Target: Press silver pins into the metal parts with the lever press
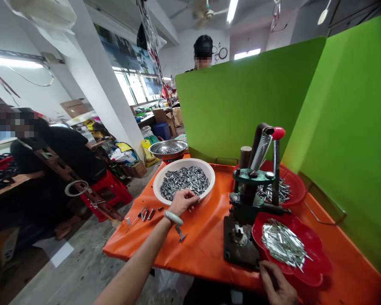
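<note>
My left hand [183,201] rests on the near rim of a white bowl [184,162] filled with small grey metal pieces, fingers curled and pinched over them; what it holds is too small to make out. A pale bangle sits on that wrist. My right hand [277,285] lies at the table's near edge, fingers bent against the rim of a red flower-shaped tray [317,271] of shiny metal strips. Between the hands stands a green hand press [254,199] with a red-knobbed lever.
An orange cloth [203,241] covers the table. A second red tray [296,186] of metal parts sits behind the press, a steel bowl [167,149] beyond the white one. Loose metal bits [142,214] lie left. Green screens [247,97] wall the back and right. Two people sit left and behind.
</note>
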Tool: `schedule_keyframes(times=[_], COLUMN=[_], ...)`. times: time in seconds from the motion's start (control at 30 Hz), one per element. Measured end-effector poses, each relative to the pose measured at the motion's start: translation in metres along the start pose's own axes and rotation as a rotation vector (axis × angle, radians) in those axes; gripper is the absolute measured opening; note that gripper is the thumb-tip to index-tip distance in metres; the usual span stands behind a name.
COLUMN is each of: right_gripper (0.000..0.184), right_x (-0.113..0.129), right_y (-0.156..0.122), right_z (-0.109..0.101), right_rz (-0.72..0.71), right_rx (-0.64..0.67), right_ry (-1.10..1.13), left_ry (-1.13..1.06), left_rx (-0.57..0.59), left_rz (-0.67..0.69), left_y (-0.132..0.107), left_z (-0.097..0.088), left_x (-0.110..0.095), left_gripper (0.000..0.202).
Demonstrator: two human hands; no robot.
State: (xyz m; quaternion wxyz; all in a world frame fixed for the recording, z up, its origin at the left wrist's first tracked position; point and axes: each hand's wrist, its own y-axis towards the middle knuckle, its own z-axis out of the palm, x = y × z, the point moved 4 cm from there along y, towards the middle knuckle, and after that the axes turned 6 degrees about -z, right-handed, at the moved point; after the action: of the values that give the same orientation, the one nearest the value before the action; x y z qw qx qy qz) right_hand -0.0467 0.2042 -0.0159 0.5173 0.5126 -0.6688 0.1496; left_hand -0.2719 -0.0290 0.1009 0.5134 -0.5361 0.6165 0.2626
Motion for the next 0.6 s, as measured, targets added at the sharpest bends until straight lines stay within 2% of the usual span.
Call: schedule_keyframes(times=[0.17,0.27,0.37,0.47,0.6], right_gripper=[0.029,0.029,0.028,0.030,0.037], right_x=[0.065,0.087,0.086,0.077,0.076], right_y=[0.027,0.048,0.055,0.047,0.040], right_z=[0.011,0.023,0.034,0.041,0.036], right_rz=[0.065,0.073,0.159,0.286,0.340], right_rx=[0.105,0.204,0.310,0.397,0.334], right_ry=[0.297,0.441,0.512,0.592,0.699], left_ry=[-0.308,-0.406,-0.461,-0.459,-0.475], left_rx=[0.232,0.298,0.297,0.295,0.317], left_rz=[-0.054,-0.105,-0.144,-0.149,-0.147], left_y=[-0.044,-0.058,-0.064,-0.068,-0.075], left_z=[0.070,0.099,0.114,0.121,0.126], left_x=[0.012,0.020,0.024,0.023,0.021], left_gripper=[0.040,0.042,0.044,0.045,0.045])
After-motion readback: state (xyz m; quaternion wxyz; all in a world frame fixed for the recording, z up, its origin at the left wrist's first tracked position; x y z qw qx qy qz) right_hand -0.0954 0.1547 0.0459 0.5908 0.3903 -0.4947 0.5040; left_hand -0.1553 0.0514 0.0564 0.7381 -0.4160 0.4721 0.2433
